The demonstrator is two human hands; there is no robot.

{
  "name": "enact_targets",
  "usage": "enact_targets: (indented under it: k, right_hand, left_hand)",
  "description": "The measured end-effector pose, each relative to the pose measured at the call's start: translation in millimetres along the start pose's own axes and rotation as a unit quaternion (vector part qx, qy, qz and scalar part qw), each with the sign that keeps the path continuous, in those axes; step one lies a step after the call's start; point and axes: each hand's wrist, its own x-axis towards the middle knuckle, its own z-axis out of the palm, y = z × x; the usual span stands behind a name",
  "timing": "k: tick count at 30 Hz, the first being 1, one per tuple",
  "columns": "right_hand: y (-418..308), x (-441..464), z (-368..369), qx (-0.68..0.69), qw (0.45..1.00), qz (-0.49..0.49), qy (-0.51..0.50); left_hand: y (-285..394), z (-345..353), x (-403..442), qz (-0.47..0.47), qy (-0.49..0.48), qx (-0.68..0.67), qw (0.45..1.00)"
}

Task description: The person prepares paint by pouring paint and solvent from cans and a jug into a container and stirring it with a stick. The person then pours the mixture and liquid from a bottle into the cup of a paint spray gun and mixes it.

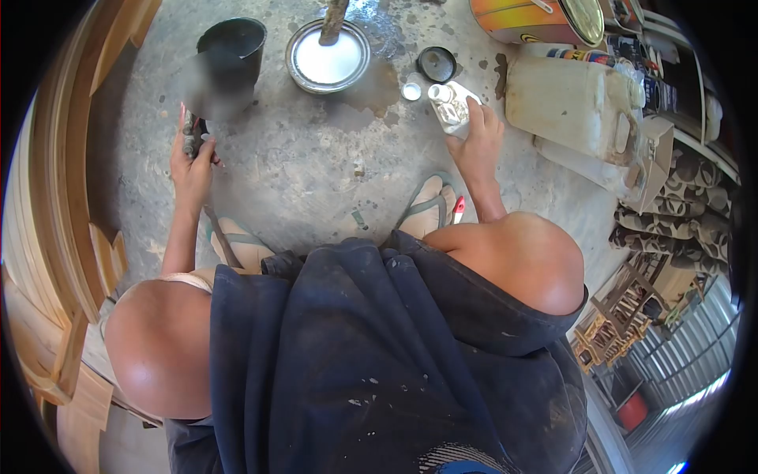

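On the left, my left hand [192, 170] is closed round a dark, metallic tool [189, 136] that looks like a spray gun. A thin hose [223, 235] runs below that hand toward my lap. A grey blur hides the tool's far end. My right hand [478, 142] grips a small white plastic bottle [452, 109], tilted, its mouth uncapped. Close to the bottle's mouth lies a white cap [411, 92] on the floor. Just beyond is a round black lid [437, 64]. An open tin of white paint [328, 67] has a stick [333, 22] standing in it.
A black bucket [241, 47] stands beyond my left hand. To the right are a large orange tin [525, 20] and a whitish jerrycan [560, 99]. Wooden boards [63, 182] line the left side. A red-handled item [459, 207] lies beside my right sandal [430, 201].
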Motion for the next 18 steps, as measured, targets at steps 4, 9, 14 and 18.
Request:
enact_targets:
  k: [4, 9, 14, 18]
  right_hand:
    - [-7.1, 3.4, -2.4, -0.112, 0.993, -0.006, -0.026]
    - [-15.4, 7.0, -1.9, -0.171, 0.984, -0.005, -0.045]
    - [-22.3, 10.6, 0.6, -0.203, 0.978, -0.015, -0.051]
    - [-23.1, 13.1, 3.1, -0.205, 0.977, -0.019, -0.05]
  left_hand:
    - [-8.0, -4.3, 1.6, 0.014, -0.029, 0.029, 0.999]
    - [-9.3, -7.1, 1.0, 0.021, -0.027, 0.017, 0.999]
    - [-5.0, -6.7, -0.5, 0.034, -0.022, 0.016, 0.999]
    - [-4.9, -7.5, -0.6, 0.038, -0.022, 0.011, 0.999]
